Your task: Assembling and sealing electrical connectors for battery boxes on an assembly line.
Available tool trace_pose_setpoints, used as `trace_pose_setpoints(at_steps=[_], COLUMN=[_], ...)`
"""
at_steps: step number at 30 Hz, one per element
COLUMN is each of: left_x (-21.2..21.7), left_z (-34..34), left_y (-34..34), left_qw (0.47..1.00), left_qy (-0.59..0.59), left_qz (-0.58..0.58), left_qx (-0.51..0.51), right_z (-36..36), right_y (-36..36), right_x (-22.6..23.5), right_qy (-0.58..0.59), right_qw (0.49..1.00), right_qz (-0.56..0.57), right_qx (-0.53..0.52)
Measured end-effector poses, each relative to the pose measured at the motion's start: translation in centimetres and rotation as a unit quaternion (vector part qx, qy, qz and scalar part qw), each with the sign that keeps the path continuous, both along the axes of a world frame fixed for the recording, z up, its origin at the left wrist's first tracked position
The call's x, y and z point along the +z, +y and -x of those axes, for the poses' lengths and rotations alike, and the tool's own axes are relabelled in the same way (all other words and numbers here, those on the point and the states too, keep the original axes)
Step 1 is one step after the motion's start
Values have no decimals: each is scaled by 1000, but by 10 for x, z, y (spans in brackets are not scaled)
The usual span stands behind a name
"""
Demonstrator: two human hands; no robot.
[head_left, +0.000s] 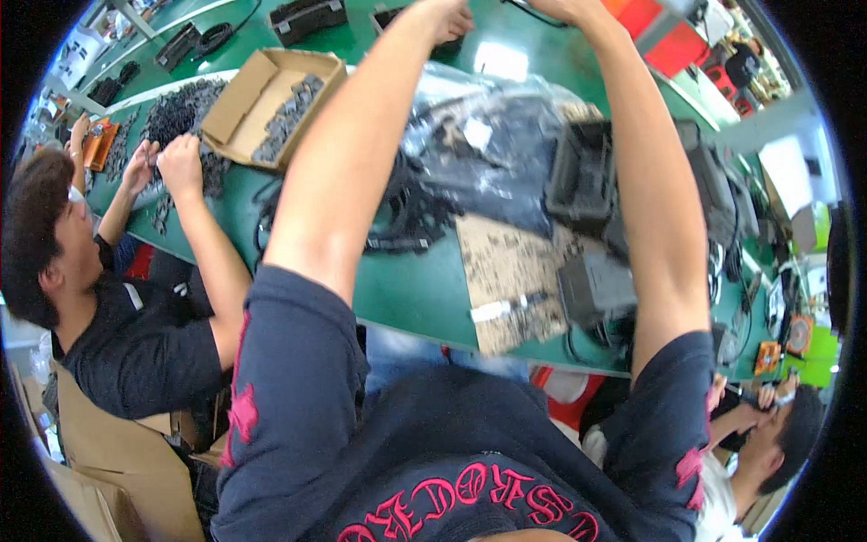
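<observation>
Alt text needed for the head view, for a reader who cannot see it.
The person's left hand and right hand stretch far across a green worktable, above a clear plastic bag of black parts and black boxy units. To the left, a co-worker sorts small dark parts beside an open cardboard box.

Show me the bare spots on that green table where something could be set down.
Bare green table shows between the tangle of black cables and the near edge, left of the scuffed cardboard sheet. Another patch lies beyond the clear plastic bag, near the left hand. Crowded: the black boxes at right, and black parts around the open carton.
</observation>
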State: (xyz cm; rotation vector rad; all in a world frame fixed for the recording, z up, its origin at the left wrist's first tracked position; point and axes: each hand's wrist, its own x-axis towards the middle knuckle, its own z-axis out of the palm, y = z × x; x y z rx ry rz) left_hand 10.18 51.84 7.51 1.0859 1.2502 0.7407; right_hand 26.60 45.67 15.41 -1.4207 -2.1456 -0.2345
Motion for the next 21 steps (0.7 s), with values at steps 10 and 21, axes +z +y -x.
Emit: trace_pose_setpoints(at_steps=[10,21], left_x=[68,-76], left_z=[92,134], left_y=[-239,-464], left_qw=[922,900], left_qy=[-364,-130], left_qz=[-110,-328], left_qx=[-74,254], right_z=[86,90], right_y=[-438,-392], right_x=[-24,-113], right_qy=[70,135], right_qw=[955,941], right_qz=[277,307], right_qx=[77,39])
